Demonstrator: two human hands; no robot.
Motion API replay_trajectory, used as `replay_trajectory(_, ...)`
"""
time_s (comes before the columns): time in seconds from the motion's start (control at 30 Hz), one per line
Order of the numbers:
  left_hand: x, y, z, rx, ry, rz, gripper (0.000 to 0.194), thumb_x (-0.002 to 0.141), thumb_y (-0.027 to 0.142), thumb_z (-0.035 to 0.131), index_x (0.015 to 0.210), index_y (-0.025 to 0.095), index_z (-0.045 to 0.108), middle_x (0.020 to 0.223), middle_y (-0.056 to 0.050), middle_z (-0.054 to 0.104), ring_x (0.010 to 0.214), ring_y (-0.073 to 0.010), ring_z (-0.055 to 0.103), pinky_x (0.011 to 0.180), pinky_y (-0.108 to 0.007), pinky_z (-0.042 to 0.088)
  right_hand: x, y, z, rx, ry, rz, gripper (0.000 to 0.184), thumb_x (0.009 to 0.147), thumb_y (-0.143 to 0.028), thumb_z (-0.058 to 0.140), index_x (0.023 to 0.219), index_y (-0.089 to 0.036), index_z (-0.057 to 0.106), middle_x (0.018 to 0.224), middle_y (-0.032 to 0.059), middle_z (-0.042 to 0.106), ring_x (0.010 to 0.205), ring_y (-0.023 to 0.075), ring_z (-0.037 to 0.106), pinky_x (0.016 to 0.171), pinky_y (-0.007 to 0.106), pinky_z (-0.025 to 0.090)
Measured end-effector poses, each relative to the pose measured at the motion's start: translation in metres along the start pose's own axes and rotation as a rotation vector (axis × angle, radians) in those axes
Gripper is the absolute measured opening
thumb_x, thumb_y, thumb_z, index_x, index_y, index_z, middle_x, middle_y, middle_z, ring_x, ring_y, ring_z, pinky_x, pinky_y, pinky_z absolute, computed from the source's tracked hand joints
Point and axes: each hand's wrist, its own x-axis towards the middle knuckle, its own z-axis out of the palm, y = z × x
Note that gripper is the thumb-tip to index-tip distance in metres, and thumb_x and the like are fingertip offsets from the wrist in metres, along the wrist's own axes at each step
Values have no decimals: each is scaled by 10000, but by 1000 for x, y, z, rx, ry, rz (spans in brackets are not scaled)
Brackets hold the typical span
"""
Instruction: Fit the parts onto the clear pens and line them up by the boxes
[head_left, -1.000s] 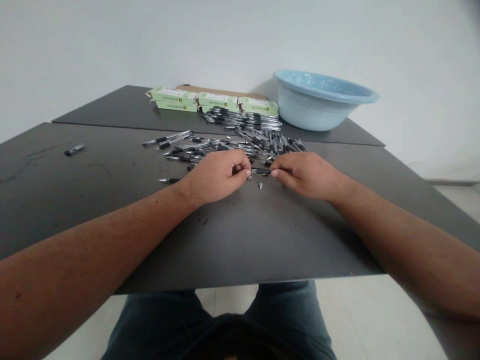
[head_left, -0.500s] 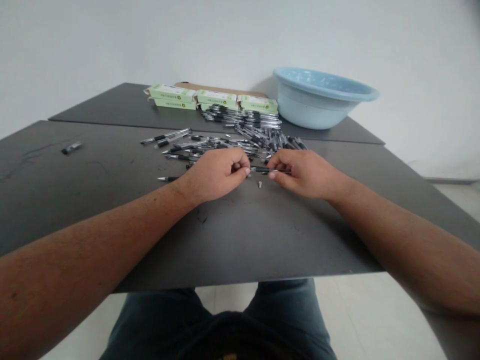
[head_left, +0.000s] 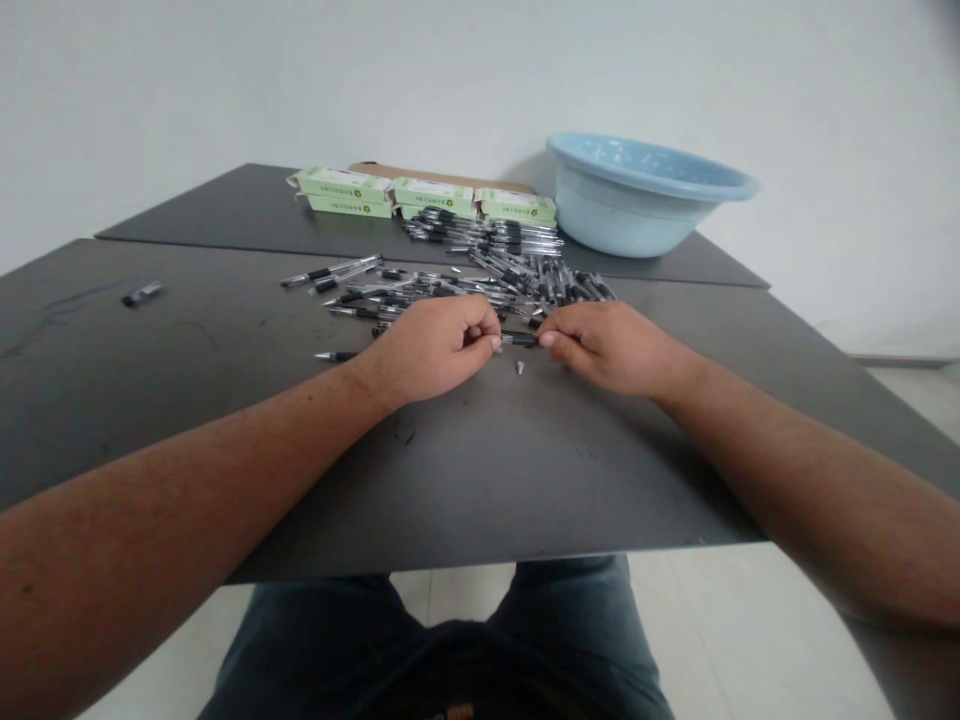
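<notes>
- Pen (head_left: pixel 519 340), slim, black-gripped: level between left hand (head_left: pixel 439 345) and right hand (head_left: pixel 611 345), mid-width of dark-grey flat bench (head_left: pixel 480 480).
- Left hand: fingertips pinched on left end.
- Right hand: thumb and forefinger closed on right end.
- Small silver conical piece (head_left: pixel 520 368): just nearer the viewer.
- Clear plastic pens with black grips (head_left: pixel 551 282): heaped beyond both hands.

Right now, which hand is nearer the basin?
Right. The right hand is in front of the basin; the left hand is also in front, but off to its left and farther away.
</notes>
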Motion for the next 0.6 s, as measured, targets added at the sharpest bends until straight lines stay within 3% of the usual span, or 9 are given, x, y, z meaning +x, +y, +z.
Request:
replay_trajectory(0.13, 0, 0, 0, 5, 3, -5, 123, 912, 277, 617, 886, 189, 699, 779, 2, 712, 717, -164, 653, 685, -300, 449, -1, 0, 1, 40, 34, 54, 197, 961, -335, 607, 1055, -187, 698, 874, 48, 766, 748, 195, 675, 701, 290, 437)
replay_trajectory(0.3, 0, -1, 0, -1, -3, 9, 122, 915, 271, 616, 887, 187, 699, 788, 1, 713, 727, -161, 654, 688, -294, 447, -1, 1, 1, -23, -3, -11, 269, 1030, -326, 492, 985, -184, 716, 884, 75, 772, 804, 212, 687, 745, 308, 437)
replay_trajectory(0.47, -1, -1, 0, -10, -12, -7, 112, 909, 258, 617, 888, 186, 700, 771, 12, 705, 711, -154, 647, 678, -286, 441, 0, 1, 2, 32, 35, 43, 185, 976, -326, 596, 1024, -182, 701, 850, 48, 760, 740, 191, 679, 696, 286, 437)
replay_trajectory(0.6, -2, -1, 1, -7, -18, 9, 90, 912, 239, 627, 901, 187, 700, 786, 15, 709, 730, -151, 655, 691, -282, 443, 0, 1, 2, 1, -2, -8, 290, 1044, -331, 479, 988, -179, 719, 887, 78, 772, 808, 211, 696, 741, 304, 446)
